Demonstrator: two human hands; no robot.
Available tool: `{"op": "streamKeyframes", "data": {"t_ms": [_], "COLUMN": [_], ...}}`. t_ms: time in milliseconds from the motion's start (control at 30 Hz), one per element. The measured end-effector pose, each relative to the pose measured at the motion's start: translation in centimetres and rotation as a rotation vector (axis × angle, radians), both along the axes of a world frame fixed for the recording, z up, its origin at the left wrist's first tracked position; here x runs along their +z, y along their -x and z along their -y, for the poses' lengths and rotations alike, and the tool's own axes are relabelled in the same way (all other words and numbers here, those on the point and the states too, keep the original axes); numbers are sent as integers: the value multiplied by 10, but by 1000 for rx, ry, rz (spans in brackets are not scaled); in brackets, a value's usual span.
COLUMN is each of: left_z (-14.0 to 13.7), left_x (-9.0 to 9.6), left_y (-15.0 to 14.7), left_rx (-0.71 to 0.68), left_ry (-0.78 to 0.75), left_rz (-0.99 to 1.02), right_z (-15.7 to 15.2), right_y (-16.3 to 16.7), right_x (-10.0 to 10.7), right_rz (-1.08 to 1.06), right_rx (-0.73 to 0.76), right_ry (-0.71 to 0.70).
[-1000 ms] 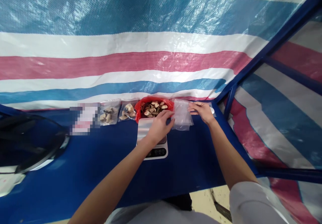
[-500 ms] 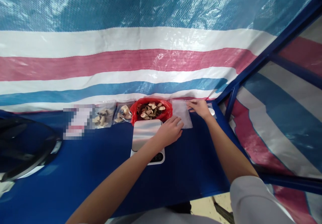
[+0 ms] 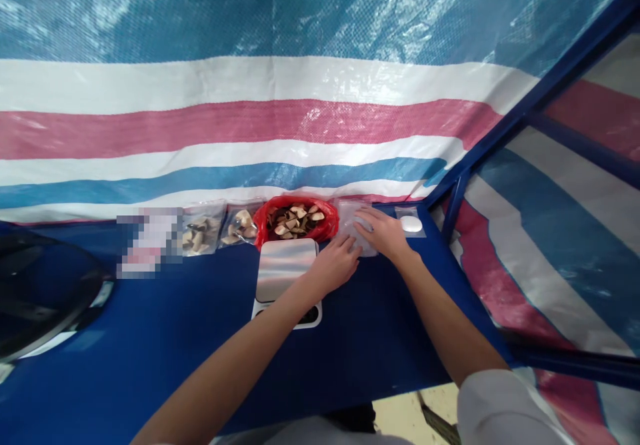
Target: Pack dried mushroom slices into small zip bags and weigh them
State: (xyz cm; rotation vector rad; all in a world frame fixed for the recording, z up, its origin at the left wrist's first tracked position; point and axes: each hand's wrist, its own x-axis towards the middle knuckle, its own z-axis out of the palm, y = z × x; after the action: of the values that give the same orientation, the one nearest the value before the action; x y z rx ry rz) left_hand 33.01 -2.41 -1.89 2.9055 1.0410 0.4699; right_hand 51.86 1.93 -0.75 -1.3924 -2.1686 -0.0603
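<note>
Clear plastic bags [image 3: 349,210] lie flat on the blue table, to the right of a red plastic bag [image 3: 331,223]. That red bag stands with its mouth spread, filled with dried brown and cream slices [image 3: 296,219]. Over the near left edge of the clear bags rests my left hand [image 3: 334,265], its fingers stretched out. My right hand [image 3: 384,233] lies on their right part with its fingers apart and extended. A kitchen scale [image 3: 286,268] with a silvery plate sits before the red bag, its display partly covered by my left forearm.
Two clear bags of slices, one [image 3: 202,235] farther left and one [image 3: 239,227] nearer, lie left of the red bag. At right is a small bag with a white round thing [image 3: 411,223]. A black round object [image 3: 45,298] occupies the left. Striped sheeting [image 3: 250,125] rises behind.
My right hand has moved left from the bags' far right edge onto their surface, its pinch now opened out. The small bag at right has come into full view. My left hand has barely moved.
</note>
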Motion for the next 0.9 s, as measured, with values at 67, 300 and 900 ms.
{"op": "streamKeyframes", "data": {"t_ms": [67,300,900], "left_z": [0,-2,-3], "left_x": [-1,-7,-7], "left_y": [0,3,7], "left_rx": [1,-17,38], "left_ry": [12,75,55], "left_rz": [16,-8,-44], "right_z": [-7,-32,-36], "right_y": [4,0,-3], "right_x": [-10,-39,-35], "right_rz": [56,143,142], "right_rx": [113,211,222], "right_ry": [23,60,119]}}
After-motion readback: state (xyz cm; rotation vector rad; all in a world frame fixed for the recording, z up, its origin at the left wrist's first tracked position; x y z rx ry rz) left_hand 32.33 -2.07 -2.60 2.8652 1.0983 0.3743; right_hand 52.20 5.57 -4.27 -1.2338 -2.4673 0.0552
